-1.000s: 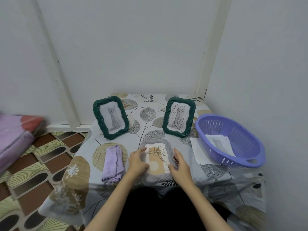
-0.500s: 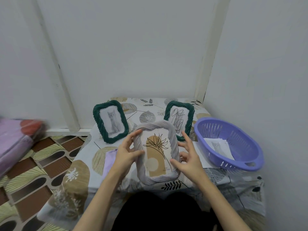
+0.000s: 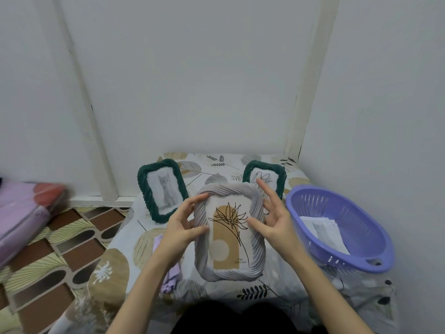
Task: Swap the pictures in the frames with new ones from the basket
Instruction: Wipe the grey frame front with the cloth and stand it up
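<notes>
Leaf-print tablecloth (image 3: 216,165) below. Both hands pinch grey rope-moulded frame (image 3: 230,233) by its side rails: left hand (image 3: 181,227), right hand (image 3: 274,220). Feels light, rigid; glass probably fragile.

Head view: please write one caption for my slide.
Both hands hold a grey frame above the table.

Grey rope-rim frame (image 3: 230,231), botanical print, lifted near centre. Two green frames upright far: cat (image 3: 161,190) left, scribble (image 3: 265,177) right. Purple basket (image 3: 337,227) right, prints inside, possibly cat.
</notes>
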Motion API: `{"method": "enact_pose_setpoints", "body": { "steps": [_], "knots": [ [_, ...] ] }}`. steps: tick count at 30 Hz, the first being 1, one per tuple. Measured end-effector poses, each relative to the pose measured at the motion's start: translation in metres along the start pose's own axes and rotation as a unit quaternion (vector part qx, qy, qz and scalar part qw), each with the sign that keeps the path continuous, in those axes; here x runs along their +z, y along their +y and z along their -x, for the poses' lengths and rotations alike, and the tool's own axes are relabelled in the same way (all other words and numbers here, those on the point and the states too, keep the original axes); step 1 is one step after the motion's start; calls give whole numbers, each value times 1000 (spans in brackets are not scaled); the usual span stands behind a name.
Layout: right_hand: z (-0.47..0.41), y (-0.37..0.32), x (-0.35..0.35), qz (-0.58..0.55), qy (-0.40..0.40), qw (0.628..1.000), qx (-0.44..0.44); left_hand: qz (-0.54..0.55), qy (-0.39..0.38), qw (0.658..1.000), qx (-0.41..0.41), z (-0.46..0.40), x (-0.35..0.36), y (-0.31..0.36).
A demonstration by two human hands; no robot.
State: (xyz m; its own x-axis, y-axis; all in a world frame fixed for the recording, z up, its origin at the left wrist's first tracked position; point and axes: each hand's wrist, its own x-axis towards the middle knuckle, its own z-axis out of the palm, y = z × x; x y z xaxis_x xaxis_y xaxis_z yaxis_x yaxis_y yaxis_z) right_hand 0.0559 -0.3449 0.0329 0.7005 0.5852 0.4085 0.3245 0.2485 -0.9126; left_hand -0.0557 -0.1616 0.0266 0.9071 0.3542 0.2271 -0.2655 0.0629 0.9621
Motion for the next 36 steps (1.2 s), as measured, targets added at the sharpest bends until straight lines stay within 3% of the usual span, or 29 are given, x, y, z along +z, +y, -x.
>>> {"method": "enact_pose_setpoints", "body": {
  "steps": [9,20,36],
  "knots": [
    [-85,29,2,21,-50,998,43,-80,36,995,37,-74,-26,-19],
    [-206,98,-4,29,-56,988,141,-92,73,993,31,-186,-59,-57],
    [-227,144,0,39,6,990,139,-152,100,983,36,-222,-68,-103]
  ]
}}
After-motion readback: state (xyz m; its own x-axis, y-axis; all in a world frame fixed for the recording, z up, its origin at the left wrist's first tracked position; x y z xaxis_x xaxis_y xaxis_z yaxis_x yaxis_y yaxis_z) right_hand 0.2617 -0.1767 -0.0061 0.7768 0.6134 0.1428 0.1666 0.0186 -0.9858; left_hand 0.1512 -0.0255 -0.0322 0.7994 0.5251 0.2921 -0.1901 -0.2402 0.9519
